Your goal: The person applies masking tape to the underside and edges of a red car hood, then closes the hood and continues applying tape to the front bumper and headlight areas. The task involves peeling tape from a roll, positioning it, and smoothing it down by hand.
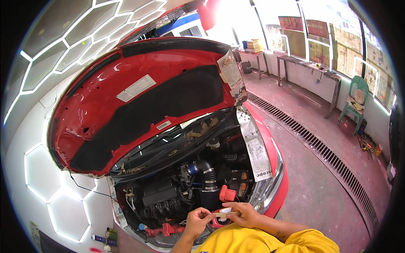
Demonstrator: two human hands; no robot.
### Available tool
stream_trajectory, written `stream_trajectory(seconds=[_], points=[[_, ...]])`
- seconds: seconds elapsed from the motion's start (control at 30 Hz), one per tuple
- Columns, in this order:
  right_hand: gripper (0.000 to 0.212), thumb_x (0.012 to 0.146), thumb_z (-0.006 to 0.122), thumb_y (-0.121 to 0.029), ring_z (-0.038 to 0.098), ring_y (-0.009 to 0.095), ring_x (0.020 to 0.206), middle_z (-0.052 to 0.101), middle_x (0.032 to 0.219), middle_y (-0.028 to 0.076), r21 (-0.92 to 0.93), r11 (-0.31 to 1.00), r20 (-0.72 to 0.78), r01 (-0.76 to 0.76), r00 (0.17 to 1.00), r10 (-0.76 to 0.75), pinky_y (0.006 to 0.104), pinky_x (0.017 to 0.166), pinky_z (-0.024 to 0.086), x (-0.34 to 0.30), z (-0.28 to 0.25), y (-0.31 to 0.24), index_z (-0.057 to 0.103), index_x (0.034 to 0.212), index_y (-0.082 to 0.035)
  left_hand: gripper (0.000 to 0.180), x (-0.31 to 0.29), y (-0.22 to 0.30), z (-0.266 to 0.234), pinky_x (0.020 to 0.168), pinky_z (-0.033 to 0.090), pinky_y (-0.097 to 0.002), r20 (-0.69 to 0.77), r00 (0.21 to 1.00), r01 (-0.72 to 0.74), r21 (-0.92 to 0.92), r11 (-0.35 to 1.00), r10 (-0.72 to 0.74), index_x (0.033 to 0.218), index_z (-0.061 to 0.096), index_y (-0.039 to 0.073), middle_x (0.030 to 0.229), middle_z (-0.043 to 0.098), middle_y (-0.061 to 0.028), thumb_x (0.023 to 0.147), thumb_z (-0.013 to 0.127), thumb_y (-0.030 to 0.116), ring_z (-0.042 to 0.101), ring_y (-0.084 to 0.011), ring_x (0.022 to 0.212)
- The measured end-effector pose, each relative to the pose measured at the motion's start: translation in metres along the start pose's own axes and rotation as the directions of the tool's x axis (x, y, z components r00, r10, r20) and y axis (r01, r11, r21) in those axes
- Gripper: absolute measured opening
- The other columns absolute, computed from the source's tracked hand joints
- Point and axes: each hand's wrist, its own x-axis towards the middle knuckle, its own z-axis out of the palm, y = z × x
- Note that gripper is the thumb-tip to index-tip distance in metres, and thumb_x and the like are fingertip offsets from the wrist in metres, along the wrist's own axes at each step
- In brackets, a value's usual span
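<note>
My left hand (199, 220) pinches one end of a short pale strip (221, 214) that looks like masking tape. The fingers of my right hand (246, 214) are closed on its other end, so it runs level between both hands. Just behind the strip shows a small white rounded shape (225, 209), partly hidden by my fingers; I cannot tell what it is. Both hands are over the front edge of a red car's engine bay. Under the raised red hood (101, 114), the engine (160, 194) and a black air intake hose (206, 173) are exposed.
Newspaper sheets (255, 145) cover the right fender, and another newspaper (231, 76) hangs on the hood's edge. A floor drain grate (312, 141) curves along the right. Beyond it are a metal bench (303, 62) and a green chair (356, 101). Lit hexagon panels (69, 215) line the left wall.
</note>
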Motion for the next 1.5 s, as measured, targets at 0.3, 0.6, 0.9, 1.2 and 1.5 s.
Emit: stream_trajectory(seconds=[0.3,0.6,0.9,1.2,1.5], points=[[0.039,0.099,0.073,-0.020,0.073,0.031,0.063,0.072,0.070,0.009,-0.459,0.878,-0.057,-0.136,0.991,0.123,0.0449,0.057,0.056,0.012,-0.001,0.021,0.067,0.137,-0.016,0.013,-0.002,0.032,0.015,0.062,0.052,-0.0250,-0.078,0.974,-0.161,0.426,0.890,0.214,0.090,0.076,0.000,0.077,0.077,-0.0048,0.093,0.085,0.009,0.066,-0.0060,0.068],[0.033,0.101,0.065,-0.009,0.064,0.022,0.072,0.066,0.081,0.010,-0.279,0.913,-0.660,-0.297,0.750,0.042,0.0362,0.064,0.051,0.087,-0.057,0.045,0.064,0.134,-0.004,0.018,0.031,0.124,0.032,0.062,0.050,-0.0350,0.024,0.487,-0.653,0.674,0.345,0.873,0.081,0.071,0.007,0.073,0.067,-0.0087,0.085,0.087,0.002,0.064,-0.0245,0.066],[0.030,0.106,0.072,-0.018,0.045,0.003,0.074,0.052,0.088,-0.004,0.065,0.921,-0.487,0.384,0.818,-0.306,0.0223,0.064,0.040,0.282,-0.141,-0.141,0.066,0.132,-0.005,0.016,0.041,0.424,-0.046,0.074,0.054,-0.0287,0.063,0.417,-0.518,0.836,0.180,0.907,0.087,0.073,0.002,0.080,0.073,-0.0029,0.088,0.087,0.010,0.068,-0.0105,0.075],[0.036,0.092,0.086,-0.030,0.063,0.014,0.073,0.077,0.088,0.007,-0.142,0.942,-0.329,0.304,0.883,-0.334,0.0340,0.071,0.051,0.416,-0.097,-0.220,0.075,0.114,-0.004,0.029,0.079,0.511,-0.054,0.073,0.055,-0.0298,0.073,0.264,-0.457,0.888,0.058,0.962,0.113,0.072,0.005,0.087,0.080,-0.0075,0.090,0.087,0.016,0.072,-0.0119,0.078],[0.015,0.097,0.078,-0.017,0.070,0.020,0.072,0.078,0.083,0.010,-0.342,0.838,-0.347,0.425,0.771,-0.533,0.0351,0.074,0.054,0.465,-0.112,-0.230,0.080,0.103,-0.004,0.013,0.099,0.519,-0.081,0.076,0.059,-0.0291,0.049,0.236,-0.460,0.886,0.067,0.971,0.101,0.081,0.001,0.091,0.081,-0.0075,0.092,0.083,0.010,0.075,-0.0127,0.083]])
